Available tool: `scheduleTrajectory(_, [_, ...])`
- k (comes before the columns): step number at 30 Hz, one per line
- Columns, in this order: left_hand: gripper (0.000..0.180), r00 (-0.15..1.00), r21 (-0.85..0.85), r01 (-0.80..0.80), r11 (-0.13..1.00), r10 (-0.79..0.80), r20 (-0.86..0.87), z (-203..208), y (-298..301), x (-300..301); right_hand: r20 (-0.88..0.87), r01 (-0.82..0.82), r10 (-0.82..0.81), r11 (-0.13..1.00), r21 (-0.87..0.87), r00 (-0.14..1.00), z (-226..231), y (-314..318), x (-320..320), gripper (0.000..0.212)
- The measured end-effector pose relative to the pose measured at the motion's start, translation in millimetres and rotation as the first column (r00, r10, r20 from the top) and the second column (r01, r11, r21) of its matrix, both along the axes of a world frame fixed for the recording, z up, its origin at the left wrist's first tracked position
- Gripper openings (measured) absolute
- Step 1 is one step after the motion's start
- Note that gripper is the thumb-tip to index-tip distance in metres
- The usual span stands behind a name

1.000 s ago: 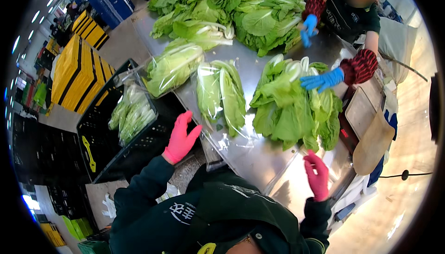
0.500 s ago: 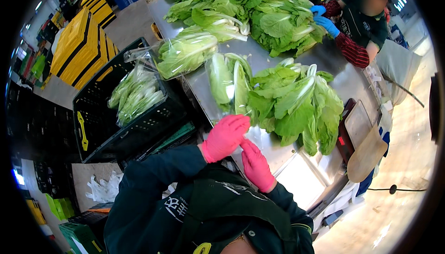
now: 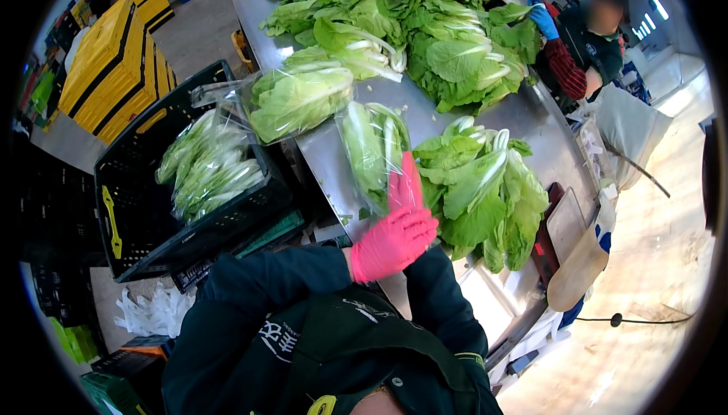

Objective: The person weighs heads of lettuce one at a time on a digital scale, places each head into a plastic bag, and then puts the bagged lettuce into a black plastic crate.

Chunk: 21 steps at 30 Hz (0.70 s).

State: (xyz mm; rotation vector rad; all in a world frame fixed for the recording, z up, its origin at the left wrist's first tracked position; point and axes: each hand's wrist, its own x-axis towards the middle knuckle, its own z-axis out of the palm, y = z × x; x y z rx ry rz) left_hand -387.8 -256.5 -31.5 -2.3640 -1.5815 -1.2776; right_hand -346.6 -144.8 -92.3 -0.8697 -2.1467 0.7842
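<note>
A clear plastic bag with leafy green lettuce (image 3: 368, 146) lies on the metal table in front of me. My right hand (image 3: 406, 184), in a pink glove, reaches along the bag's right side with its fingers stretched out. Whether it is inside the plastic or on top of it I cannot tell. Across its base lies my left hand (image 3: 393, 244), also pink-gloved, with its fingers pressed together; what they grip is hidden. Loose lettuce heads (image 3: 485, 187) sit just right of my hands. Another bagged lettuce (image 3: 302, 100) rests at the table's left edge.
A black crate (image 3: 125, 252) holding bagged greens (image 3: 208, 165) stands left of the metal table (image 3: 311, 142). A large lettuce pile (image 3: 455, 43) covers the far side, where a co-worker's blue-gloved hand (image 3: 542, 19) touches leaves. A scale (image 3: 557, 225) sits right; yellow crates (image 3: 106, 66) are stacked far left.
My right hand has moved forward along the bagged lettuce, its fingers straightening. My left hand has come down and right, over its base. The co-worker's blue-gloved hand has lifted some leaves.
</note>
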Motion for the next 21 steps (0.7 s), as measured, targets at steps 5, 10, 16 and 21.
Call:
scheduleTrajectory(5, [0.033, 0.993, -0.028, 0.090, 0.996, -0.092, -0.078, 2, -1, -6, 0.433, 0.129, -0.181, 0.981, 0.146, 0.883, -33, 42, -37, 0.047])
scheduleTrajectory(10, [0.038, 0.987, -0.020, 0.148, 0.989, -0.149, -0.065, -4, 6, -10, 0.516, 0.018, -0.115, 0.982, 0.190, 0.849, -9, 22, -52, 0.038])
scheduleTrajectory(16, [0.036, 0.961, -0.047, 0.272, 0.961, -0.268, 0.073, -3, 4, -13, 0.496, 0.011, -0.134, 0.970, 0.243, 0.858, -14, 40, -81, 0.034])
scheduleTrajectory(21, [0.065, 0.906, -0.256, 0.195, 0.947, -0.074, 0.417, 22, -4, -43, 0.321, 0.008, -0.037, 0.996, 0.090, 0.946, -17, 45, -79, 0.042])
